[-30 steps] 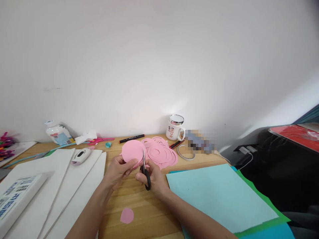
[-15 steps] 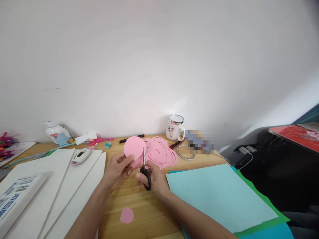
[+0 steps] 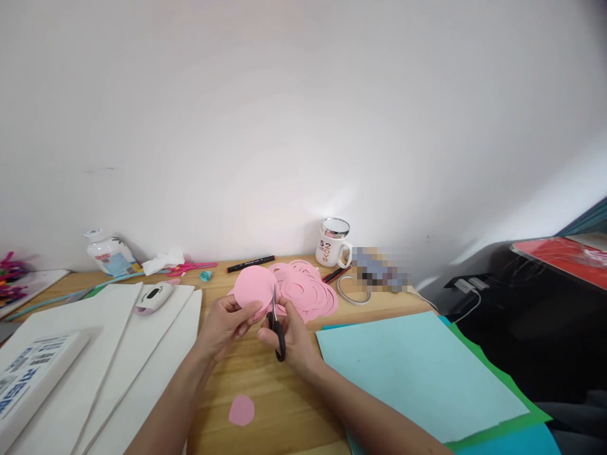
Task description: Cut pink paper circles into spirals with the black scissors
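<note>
My left hand [image 3: 226, 325] pinches the lower edge of a round pink paper disc [image 3: 253, 286] and holds it upright above the wooden table [image 3: 275, 392]. My right hand [image 3: 290, 338] grips black-handled scissors [image 3: 276, 322], blades pointing up at the disc's right edge. Behind the disc lies a pile of pink paper rings and cut-outs [image 3: 306, 292]. A small pink paper scrap [image 3: 241, 410] rests on the table near me.
White sheets [image 3: 118, 354] and a pink-white device [image 3: 154, 297] lie at left. Light blue and green paper [image 3: 417, 373] lies at right. A white mug [image 3: 332, 243], a black marker [image 3: 250, 263], a tape ring [image 3: 352, 289] and a bottle [image 3: 110, 252] stand along the wall.
The pink disc has been turned and shifted slightly in my left hand while the scissors work along its right edge; both hands stay in nearly the same place.
</note>
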A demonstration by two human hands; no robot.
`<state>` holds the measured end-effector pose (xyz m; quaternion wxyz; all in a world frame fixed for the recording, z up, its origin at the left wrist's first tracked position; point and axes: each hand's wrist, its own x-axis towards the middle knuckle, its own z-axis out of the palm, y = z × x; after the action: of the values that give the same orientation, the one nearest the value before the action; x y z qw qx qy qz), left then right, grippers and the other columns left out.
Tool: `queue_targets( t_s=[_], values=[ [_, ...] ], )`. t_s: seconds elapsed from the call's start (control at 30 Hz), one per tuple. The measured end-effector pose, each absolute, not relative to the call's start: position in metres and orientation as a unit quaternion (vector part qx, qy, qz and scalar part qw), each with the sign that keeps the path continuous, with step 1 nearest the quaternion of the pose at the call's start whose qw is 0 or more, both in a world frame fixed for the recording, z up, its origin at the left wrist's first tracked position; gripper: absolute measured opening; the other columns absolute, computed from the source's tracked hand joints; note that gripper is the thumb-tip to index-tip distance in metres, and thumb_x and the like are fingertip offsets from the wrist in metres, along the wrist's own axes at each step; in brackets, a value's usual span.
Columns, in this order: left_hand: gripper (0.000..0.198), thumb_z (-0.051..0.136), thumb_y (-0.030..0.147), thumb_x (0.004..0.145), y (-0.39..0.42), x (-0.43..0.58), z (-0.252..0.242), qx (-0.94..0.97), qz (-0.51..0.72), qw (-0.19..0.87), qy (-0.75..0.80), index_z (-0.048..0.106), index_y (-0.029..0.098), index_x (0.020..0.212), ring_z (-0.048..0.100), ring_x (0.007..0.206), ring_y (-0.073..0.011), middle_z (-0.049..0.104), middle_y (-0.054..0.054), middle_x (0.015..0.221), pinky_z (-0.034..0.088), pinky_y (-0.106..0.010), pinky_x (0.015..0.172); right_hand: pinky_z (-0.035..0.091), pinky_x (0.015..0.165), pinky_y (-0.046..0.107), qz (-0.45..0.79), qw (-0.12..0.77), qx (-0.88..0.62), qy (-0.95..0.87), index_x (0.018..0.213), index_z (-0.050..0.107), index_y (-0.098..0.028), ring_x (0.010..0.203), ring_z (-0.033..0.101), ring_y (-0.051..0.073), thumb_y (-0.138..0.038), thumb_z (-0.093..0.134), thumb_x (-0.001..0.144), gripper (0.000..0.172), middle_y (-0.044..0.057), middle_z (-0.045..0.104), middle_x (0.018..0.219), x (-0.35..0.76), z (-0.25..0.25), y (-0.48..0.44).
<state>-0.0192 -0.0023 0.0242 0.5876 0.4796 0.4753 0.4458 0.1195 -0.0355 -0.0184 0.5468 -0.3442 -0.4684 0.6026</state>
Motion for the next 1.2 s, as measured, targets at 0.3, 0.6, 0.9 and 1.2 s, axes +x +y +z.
queue_targets(
  t_s=[0.3, 0.6, 0.9, 1.2],
  values=[
    [0.039, 0.082, 0.035, 0.052, -0.0017, -0.0205, 0.0242, 0.484, 0.448, 0.586, 0.470, 0.050, 0.015, 0.045, 0.032, 0.033, -0.0028, 0.048, 0.006, 0.039, 0.019, -0.018, 0.036, 0.031, 0.047, 0.021, 0.595, 0.542, -0.354, -0.476, 0.106, 0.046, -0.022, 0.050, 0.041, 0.010, -0.040, 0.081, 0.061, 0.059, -0.008, 0.050, 0.061, 0.1206, -0.0231, -0.0341],
    [0.040, 0.080, 0.038, 0.057, -0.0006, -0.0227, 0.0222, 0.499, 0.457, 0.577, 0.458, 0.049, 0.015, 0.048, 0.029, 0.035, -0.0022, 0.045, 0.007, 0.040, 0.019, -0.018, 0.038, 0.034, 0.044, 0.020, 0.614, 0.527, -0.367, -0.458, 0.106, 0.043, -0.020, 0.043, 0.043, 0.009, -0.034, 0.077, 0.064, 0.056, -0.011, 0.051, 0.049, 0.1192, -0.0218, -0.0346],
    [0.036, 0.078, 0.044, 0.062, 0.0002, -0.0204, 0.0249, 0.463, 0.464, 0.617, 0.435, 0.057, 0.015, 0.060, 0.038, 0.032, -0.0036, 0.056, 0.005, 0.047, 0.024, -0.018, 0.034, 0.033, 0.041, 0.020, 0.618, 0.513, -0.381, -0.459, 0.104, 0.043, -0.022, 0.040, 0.045, 0.010, -0.039, 0.077, 0.062, 0.056, -0.012, 0.051, 0.050, 0.1182, -0.0198, -0.0361],
    [0.041, 0.082, 0.040, 0.052, -0.0022, -0.0174, 0.0239, 0.471, 0.459, 0.586, 0.473, 0.052, 0.014, 0.045, 0.033, 0.033, -0.0028, 0.048, 0.005, 0.038, 0.020, -0.018, 0.036, 0.034, 0.046, 0.021, 0.614, 0.515, -0.367, -0.472, 0.105, 0.042, -0.022, 0.048, 0.048, 0.011, -0.039, 0.080, 0.061, 0.061, -0.009, 0.052, 0.058, 0.1176, -0.0249, -0.0349]
  ],
)
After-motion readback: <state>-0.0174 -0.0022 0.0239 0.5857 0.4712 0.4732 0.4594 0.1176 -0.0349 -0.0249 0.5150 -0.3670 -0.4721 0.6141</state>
